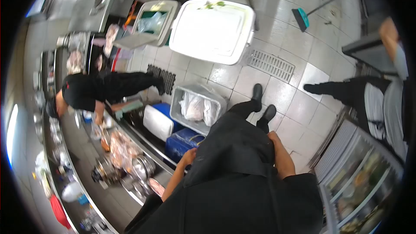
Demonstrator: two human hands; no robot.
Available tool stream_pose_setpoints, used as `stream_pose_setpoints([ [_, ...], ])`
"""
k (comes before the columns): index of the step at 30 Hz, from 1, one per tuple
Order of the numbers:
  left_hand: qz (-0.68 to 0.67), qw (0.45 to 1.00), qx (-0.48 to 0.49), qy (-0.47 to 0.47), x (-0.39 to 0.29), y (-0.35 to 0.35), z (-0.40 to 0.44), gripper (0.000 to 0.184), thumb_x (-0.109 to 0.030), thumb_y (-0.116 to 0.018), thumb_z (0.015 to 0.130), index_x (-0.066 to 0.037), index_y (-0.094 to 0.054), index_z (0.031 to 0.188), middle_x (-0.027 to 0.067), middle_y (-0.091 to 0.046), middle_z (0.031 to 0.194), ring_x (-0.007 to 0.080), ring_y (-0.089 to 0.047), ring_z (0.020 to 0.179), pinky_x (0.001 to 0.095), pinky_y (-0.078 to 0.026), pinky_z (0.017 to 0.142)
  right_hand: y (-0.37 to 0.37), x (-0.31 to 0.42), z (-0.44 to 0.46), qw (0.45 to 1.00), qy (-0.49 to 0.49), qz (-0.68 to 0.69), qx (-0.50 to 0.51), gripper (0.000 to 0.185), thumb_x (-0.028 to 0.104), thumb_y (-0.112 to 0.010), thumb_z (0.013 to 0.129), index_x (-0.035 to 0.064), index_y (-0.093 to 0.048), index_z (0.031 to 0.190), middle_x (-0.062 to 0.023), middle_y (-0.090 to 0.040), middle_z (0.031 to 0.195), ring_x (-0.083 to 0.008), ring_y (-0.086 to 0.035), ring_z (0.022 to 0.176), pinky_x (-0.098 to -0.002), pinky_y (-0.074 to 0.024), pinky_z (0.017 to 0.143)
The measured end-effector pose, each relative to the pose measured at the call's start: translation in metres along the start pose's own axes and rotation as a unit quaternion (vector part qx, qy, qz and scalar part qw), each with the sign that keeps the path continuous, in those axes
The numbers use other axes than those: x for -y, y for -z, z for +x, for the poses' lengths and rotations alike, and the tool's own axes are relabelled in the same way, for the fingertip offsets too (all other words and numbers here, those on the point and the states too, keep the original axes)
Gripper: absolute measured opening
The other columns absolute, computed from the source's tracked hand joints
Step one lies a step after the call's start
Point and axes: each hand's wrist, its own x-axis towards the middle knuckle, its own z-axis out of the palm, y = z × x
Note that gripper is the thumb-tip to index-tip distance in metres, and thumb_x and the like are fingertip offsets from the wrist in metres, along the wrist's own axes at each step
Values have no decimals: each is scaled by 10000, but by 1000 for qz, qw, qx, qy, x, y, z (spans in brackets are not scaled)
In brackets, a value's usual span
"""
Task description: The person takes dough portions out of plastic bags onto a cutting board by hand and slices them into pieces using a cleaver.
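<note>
A black apron (234, 151) hangs down my front, spread between my two hands. My left hand (189, 156) is curled at the apron's left edge, beside a blue container (182, 144); its fingertips are partly hidden. At the opposite edge, my right hand (273, 138) is closed against the cloth, with most of its fingers out of sight. Just ahead of my left hand, a grey plastic tub (219, 96) holds bagged pale items (193, 107).
A white-lidded bin (212, 30) stands ahead on tiles, near a floor drain (273, 66). On the left, a person (82, 91) leans over a steel counter (97, 190) with pots. Another person stands right, near a glass-fronted fridge (359, 182). Far right, a hand holds a broom (300, 19).
</note>
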Motion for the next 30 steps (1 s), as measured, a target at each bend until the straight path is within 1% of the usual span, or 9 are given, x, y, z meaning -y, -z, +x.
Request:
stream_pose_setpoints([
  [2,-145,989,34,7,102,-17,29,339,-192,-491,934,-37,-616,1208,135,-714,974,228,-678,891,375,-520,788,-1,-5,-15,999,-24,46,6,381,322,-623,807,-27,-717,924,-224,-709,908,-329,-705,829,-439,-533,700],
  [5,-62,992,65,92,69,29,67,321,-211,-498,941,-41,-631,1180,128,-711,891,179,-661,790,338,-523,710,30,26,-51,996,-49,74,16,365,313,-639,794,-22,-722,913,-212,-715,886,-325,-705,806,-435,-524,681],
  [6,-212,968,103,91,94,38,99,306,-261,-569,942,-63,-647,1162,104,-701,832,142,-630,694,303,-512,658,46,39,-59,992,-86,89,24,371,320,-636,788,-20,-723,909,-206,-717,869,-316,-703,775,-431,-524,676],
  [9,-31,997,65,5,-33,106,129,337,-322,-658,918,-78,-657,1150,85,-705,856,144,-627,689,301,-514,673,80,56,-60,990,-5,88,112,374,324,-623,782,-10,-722,917,-221,-712,884,-321,-698,753,-443,-533,698],
  [14,46,979,-102,-170,-65,205,262,306,-311,-677,913,-88,-671,1123,96,-715,926,214,-691,869,328,-536,744,78,123,-19,990,77,-112,-40,311,252,-541,813,14,-722,894,-269,-675,909,-406,-673,877,-462,-541,779],
  [15,-18,982,-112,-150,-104,236,265,303,-298,-673,918,-83,-669,1131,97,-714,942,219,-685,877,330,-537,756,-5,56,88,985,33,-120,-120,240,183,-538,807,29,-717,848,-248,-677,963,-395,-670,869,-455,-547,765],
  [23,-20,816,-313,-486,-376,485,348,237,-146,-639,941,-3,-651,1129,105,-692,1014,169,-646,968,298,-513,837,116,259,-34,957,-50,139,-251,264,229,-604,844,56,-730,999,-189,-711,959,-337,-689,911,-416,-543,807],
  [28,-17,665,-455,-592,-582,601,241,230,-175,-679,918,-21,-680,1089,88,-709,933,160,-675,844,285,-523,759,118,263,-12,925,-104,259,-257,227,233,-623,835,41,-728,893,-127,-731,854,-202,-689,818,-348,-530,756],
  [30,-26,640,-478,-601,-635,631,207,253,-224,-666,932,-22,-681,1083,95,-715,929,161,-681,843,293,-524,758,119,271,-8,903,-84,278,-317,266,273,-609,790,80,-743,914,-151,-727,904,-296,-699,901,-383,-538,805],
])
